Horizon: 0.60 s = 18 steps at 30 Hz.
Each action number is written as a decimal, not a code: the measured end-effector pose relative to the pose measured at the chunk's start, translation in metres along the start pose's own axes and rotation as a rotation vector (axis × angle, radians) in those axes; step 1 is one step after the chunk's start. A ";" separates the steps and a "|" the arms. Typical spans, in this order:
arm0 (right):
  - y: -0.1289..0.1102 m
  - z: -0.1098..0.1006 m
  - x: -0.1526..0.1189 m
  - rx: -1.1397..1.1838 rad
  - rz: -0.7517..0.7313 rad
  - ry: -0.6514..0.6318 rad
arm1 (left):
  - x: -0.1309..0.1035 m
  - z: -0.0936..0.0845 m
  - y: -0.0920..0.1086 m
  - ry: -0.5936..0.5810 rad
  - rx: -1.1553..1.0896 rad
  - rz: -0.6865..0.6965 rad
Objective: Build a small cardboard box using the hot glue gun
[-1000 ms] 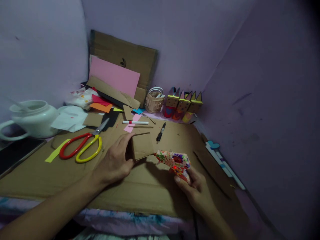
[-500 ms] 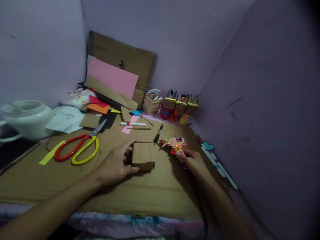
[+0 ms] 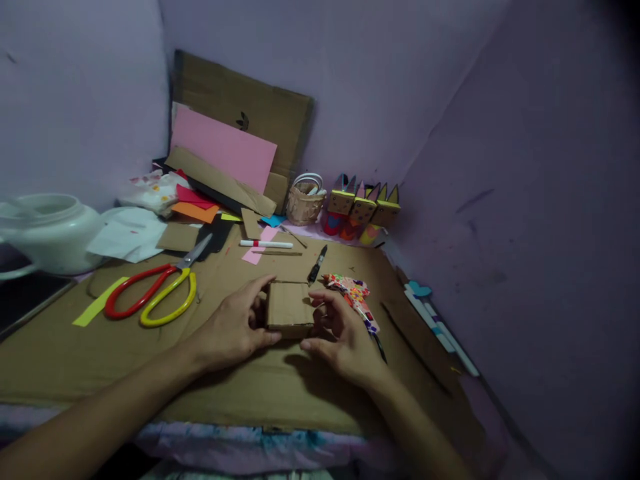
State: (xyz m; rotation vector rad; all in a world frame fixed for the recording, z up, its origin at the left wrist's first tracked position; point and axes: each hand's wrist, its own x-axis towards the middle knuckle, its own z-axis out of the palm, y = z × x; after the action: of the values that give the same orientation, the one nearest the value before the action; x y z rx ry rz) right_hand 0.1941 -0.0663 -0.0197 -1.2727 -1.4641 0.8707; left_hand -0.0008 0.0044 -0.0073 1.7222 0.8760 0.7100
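Note:
A small cardboard box point(image 3: 290, 305) is near the middle of the cardboard mat point(image 3: 225, 393). My left hand point(image 3: 235, 325) grips its left side, thumb at the lower front edge and fingers at the top left. At the box's right side is my right hand point(image 3: 343, 333), fingers curved and apart, nothing held between them; whether a fingertip touches the box is hard to tell. Just beyond that hand lies a colourful patterned glue gun point(image 3: 353, 291) with its nozzle pointing left. A black pen point(image 3: 317, 265) rests behind the box.
Red and yellow scissors point(image 3: 155, 293) lie left, near a white pot point(image 3: 53, 230). Paper scraps, a marker point(image 3: 266, 245) and a small basket point(image 3: 305, 202) are behind. Decorated figures point(image 3: 363, 210) stand at the back right; white sticks point(image 3: 440, 327) lie along the right edge.
My right hand has let go of the glue gun, which now lies on the mat, and has moved left to the box. My left hand still holds the box.

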 end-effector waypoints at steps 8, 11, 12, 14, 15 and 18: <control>0.003 0.001 0.000 -0.139 -0.240 0.074 | -0.001 -0.001 0.005 -0.033 0.042 -0.030; 0.003 0.004 -0.002 -0.146 -0.276 0.102 | -0.001 -0.001 0.006 -0.028 0.080 -0.028; 0.003 0.004 -0.002 -0.152 -0.287 0.110 | -0.001 -0.001 0.005 -0.026 0.091 -0.024; 0.001 0.004 -0.003 -0.169 -0.305 0.118 | -0.001 0.000 0.004 -0.023 0.104 -0.006; 0.000 0.005 -0.004 -0.183 -0.309 0.121 | -0.002 0.000 0.004 -0.020 0.111 0.003; 0.000 0.005 -0.005 -0.229 -0.310 0.134 | -0.002 0.001 0.003 -0.011 0.123 0.014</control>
State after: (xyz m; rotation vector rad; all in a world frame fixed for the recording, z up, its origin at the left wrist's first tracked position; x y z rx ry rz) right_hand 0.1889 -0.0713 -0.0218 -1.1998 -1.6317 0.4150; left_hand -0.0006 0.0017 -0.0045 1.8406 0.9170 0.6671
